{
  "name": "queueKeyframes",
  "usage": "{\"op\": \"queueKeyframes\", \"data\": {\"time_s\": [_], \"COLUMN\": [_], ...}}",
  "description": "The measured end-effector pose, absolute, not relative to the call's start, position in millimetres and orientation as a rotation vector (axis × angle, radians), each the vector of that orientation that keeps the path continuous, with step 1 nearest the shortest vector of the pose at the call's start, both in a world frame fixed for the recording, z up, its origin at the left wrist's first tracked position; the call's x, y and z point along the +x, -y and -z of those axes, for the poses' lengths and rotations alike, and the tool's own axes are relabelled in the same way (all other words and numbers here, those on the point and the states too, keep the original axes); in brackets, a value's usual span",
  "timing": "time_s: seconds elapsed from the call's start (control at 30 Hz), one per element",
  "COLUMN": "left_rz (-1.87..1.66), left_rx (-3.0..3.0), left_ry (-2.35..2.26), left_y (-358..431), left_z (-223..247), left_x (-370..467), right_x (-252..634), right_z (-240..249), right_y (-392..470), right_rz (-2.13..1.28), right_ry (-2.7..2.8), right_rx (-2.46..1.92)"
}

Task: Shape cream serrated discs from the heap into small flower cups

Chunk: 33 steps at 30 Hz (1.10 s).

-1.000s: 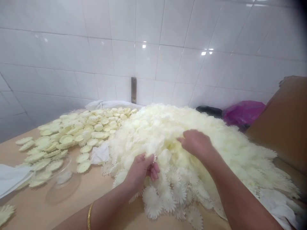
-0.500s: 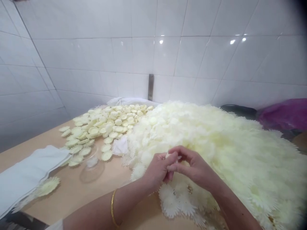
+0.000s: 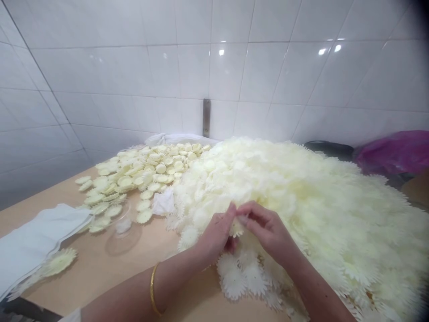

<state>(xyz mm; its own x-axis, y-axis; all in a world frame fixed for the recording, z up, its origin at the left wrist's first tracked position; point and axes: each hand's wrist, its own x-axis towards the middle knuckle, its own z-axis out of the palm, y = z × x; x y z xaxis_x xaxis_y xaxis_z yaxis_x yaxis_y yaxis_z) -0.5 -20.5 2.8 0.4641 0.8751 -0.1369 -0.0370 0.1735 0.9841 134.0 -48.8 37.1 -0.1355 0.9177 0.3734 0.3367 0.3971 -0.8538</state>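
Observation:
My left hand [image 3: 217, 229] is closed on a pale yellow artificial flower piece [image 3: 237, 230], whose toothed edge shows between the two hands. The fingertips of my right hand [image 3: 266, 226] are pinched together at the upper side of that piece and meet my left thumb. How the piece is folded under the fingers is hidden. Both hands are held over the near edge of a broad heap of loose, pale yellow flower layers [image 3: 328, 219]. Below them, some flat white flower layers [image 3: 246, 279] with jagged rims lie on the table.
At back left lies a spread of small stacked flower discs [image 3: 150, 172] on the tan table [image 3: 130, 279]. Nearer stand a clear dish [image 3: 122, 239], a crumpled white scrap [image 3: 163, 202] and white sheets [image 3: 40, 232] partly covering another flower. A purple bag [image 3: 395, 152] sits at far right.
My fingers have shifted at the flower piece: my left thumb now points up, and more of the toothed edge shows between my hands. The view has turned slightly to the right.

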Motion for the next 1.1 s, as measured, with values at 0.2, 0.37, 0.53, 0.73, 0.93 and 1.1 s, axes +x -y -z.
{"op": "queueKeyframes", "data": {"time_s": [0.2,0.37,0.53,0.73,0.93,1.1], "left_rz": [-0.848,-0.816,-0.819,-0.852,-0.810,-0.855], "left_rx": [1.238,1.184,1.170,1.169,1.188,1.166], "left_ry": [-0.714,-0.720,-0.729,-0.758,-0.715,-0.685], "left_y": [20,19,19,19,22,25], "left_z": [-9,-5,-7,-6,-10,-17], "left_x": [1,2,2,2,1,3], "right_x": [136,138,139,137,136,134], "right_z": [-34,-28,-26,-28,-21,-20], "right_y": [44,40,38,40,40,39], "right_rz": [-0.925,-0.797,-0.758,-0.843,-0.373,-0.030], "right_ry": [1.455,1.328,1.350,1.479,1.507,1.348], "right_rx": [-1.121,-1.212,-1.231,-1.194,-1.379,-1.506]}}
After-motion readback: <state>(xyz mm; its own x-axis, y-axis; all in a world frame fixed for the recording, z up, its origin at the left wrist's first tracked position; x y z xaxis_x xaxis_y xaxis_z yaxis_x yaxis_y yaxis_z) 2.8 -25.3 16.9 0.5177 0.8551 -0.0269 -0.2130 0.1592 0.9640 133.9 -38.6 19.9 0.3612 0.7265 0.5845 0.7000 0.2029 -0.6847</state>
